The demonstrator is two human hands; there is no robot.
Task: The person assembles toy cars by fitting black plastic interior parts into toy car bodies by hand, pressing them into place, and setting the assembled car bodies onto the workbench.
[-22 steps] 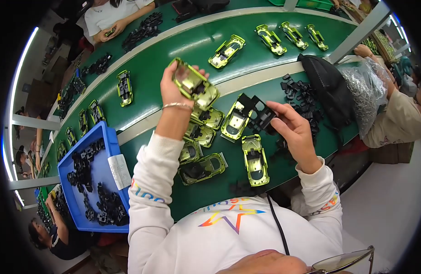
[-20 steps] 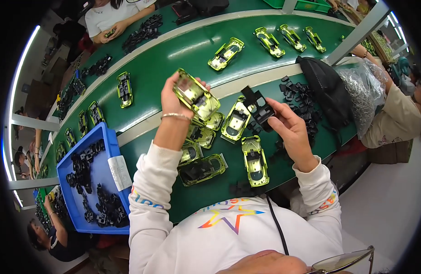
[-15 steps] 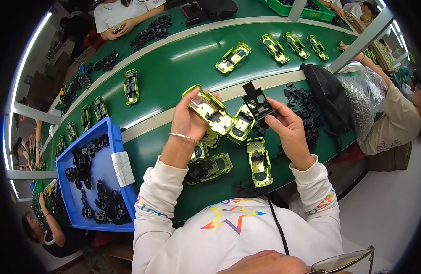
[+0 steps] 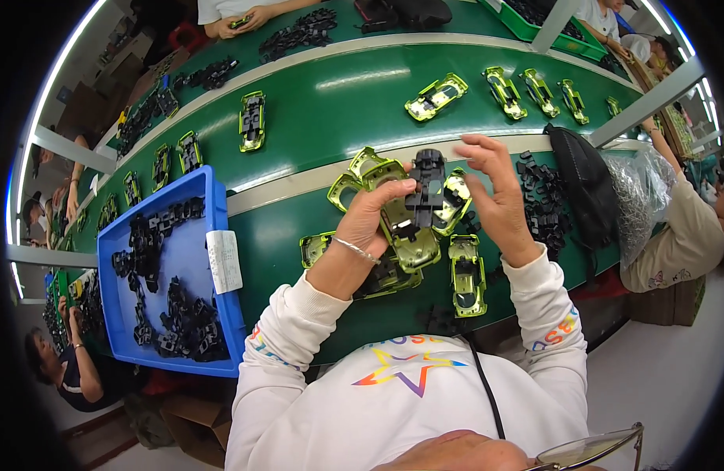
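Note:
My left hand [image 4: 362, 220] grips a shiny yellow-green toy car body [image 4: 415, 245], with its hollow underside facing up. A long black plastic car insert [image 4: 426, 184] lies over that body, and my left thumb presses on its side. Just right of the insert, my right hand [image 4: 495, 188] is raised with its fingers apart and holds nothing. Below and around my left hand lie more car bodies, partly hidden by it. One loose car body [image 4: 467, 275] rests on the green table to the right, near my sweatshirt.
On the left stands a blue bin [image 4: 230, 314] of black parts. More black parts [image 4: 544, 204] are heaped beside a black bag [image 4: 578, 188] on the right. Several car bodies [image 4: 434, 97] sit on the green belt [image 4: 330, 118] beyond the pale rail. Other people work around it.
The black insert has gone from my right hand onto the car body, under my left thumb. My right hand has let go and opened. The view has shifted slightly.

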